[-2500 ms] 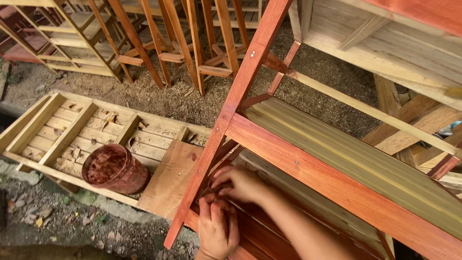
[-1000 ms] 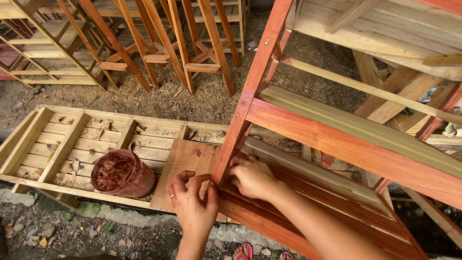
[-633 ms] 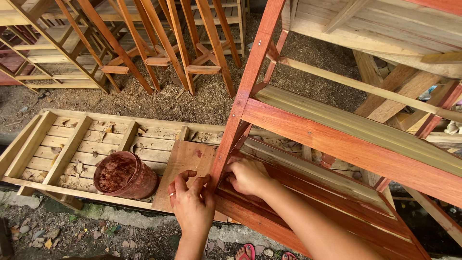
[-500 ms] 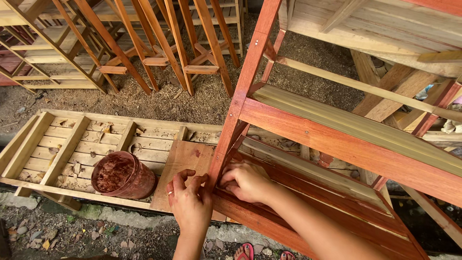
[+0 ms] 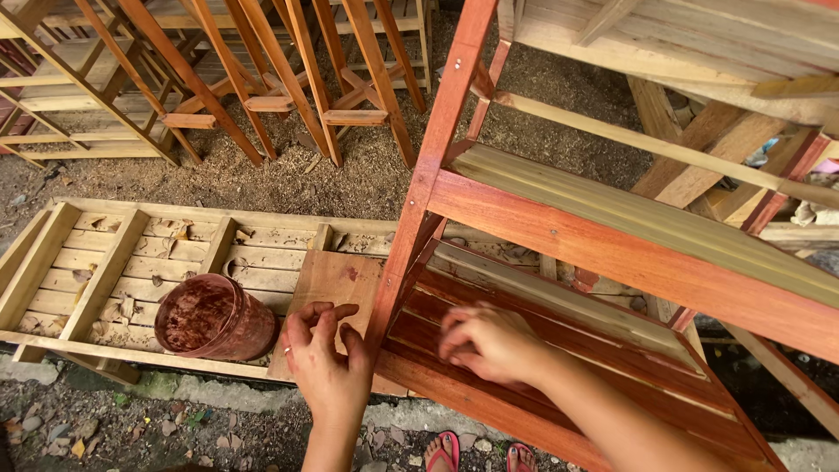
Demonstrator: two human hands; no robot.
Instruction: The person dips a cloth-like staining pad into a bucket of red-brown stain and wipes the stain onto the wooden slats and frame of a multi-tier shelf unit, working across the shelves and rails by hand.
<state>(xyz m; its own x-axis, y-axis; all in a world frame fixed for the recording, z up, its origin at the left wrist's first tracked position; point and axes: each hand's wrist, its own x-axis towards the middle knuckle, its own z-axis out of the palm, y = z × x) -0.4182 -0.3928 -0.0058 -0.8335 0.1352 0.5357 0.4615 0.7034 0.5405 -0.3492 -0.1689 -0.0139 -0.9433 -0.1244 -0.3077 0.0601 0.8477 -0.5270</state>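
Beside the red-stained rack (image 5: 612, 253), at its lowest shelf (image 5: 542, 350).
Right hand (image 5: 489, 343) pressed flat on stiff slats, empty; left hand (image 5: 328, 363) half-open near post (image 5: 428, 183); probably heavy, best gripped by posts.

I see gravel ground (image 5: 367, 179) strewn with wood chips, a pale slatted wooden frame (image 5: 131, 271) lying flat on it, a stained reddish bucket (image 5: 214, 316) and a flat board (image 5: 336, 284) resting on that frame, red-stained shelf rack (image 5: 612, 253) standing alongside.
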